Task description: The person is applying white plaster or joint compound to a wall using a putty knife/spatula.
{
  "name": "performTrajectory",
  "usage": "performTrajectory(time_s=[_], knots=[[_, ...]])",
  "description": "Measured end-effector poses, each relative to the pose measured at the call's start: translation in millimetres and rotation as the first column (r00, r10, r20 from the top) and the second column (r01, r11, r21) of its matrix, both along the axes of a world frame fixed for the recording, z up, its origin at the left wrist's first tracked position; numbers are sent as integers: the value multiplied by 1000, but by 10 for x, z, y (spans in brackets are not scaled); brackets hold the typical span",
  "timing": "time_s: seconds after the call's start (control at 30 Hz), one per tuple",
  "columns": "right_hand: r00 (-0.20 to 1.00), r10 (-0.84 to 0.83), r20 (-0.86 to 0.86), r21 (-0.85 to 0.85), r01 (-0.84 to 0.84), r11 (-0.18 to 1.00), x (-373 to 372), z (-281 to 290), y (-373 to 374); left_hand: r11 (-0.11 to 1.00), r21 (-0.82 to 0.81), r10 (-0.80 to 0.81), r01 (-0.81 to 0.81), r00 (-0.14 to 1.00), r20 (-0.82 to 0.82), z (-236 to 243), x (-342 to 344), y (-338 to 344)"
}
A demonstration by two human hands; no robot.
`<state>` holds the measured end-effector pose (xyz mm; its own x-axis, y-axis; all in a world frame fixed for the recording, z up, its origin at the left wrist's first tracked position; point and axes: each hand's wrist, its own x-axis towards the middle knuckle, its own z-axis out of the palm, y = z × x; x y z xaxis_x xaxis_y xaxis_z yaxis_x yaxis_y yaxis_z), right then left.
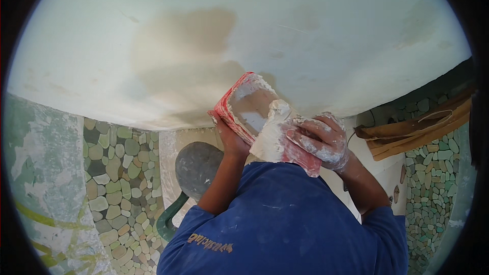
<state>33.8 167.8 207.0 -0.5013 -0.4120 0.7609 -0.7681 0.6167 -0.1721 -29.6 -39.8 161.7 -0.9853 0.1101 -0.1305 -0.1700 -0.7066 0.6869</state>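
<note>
My left hand (232, 136) is wrapped round the near left side of a red rectangular tub (224, 103), whose rim and inside are smeared with white paste. The tub is tilted in front of my chest, close to the wall. My right hand (324, 140) grips a flat red plastic spreader (304, 159), its fingers pressed on its right side and coated with paste. A thick mass of white paste (270, 135) covers the spreader's left part and overlaps the tub's right edge. Whether the spreader touches the tub is hidden under the paste.
A pale wall (346, 40) with a brownish damp-looking patch (183, 46) curves across the front. At left stand a dark grey rounded object (199, 171) and a green curved piece (166, 222). Pebble-patterned strips (119, 183) flank me; folded brown sheet material (420, 131) lies right.
</note>
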Motion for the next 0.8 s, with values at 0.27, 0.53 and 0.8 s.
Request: performTrajectory(time_s=[0.27, 0.53, 0.8], knots=[[998, -69, 14, -100, 70, 992, 87, -43, 27, 999, 28, -37, 38, 999, -35, -118, 2, 40], [992, -121, 37, -119, 125, 985, 158, -105, 96, 989, 127, -63, 70, 996, -61, -141, -32, 67], [995, -84, 44, -203, 91, 975, 132, -27, 80, 995, -12, -96, 95, 992, -82, -195, -57, 129]])
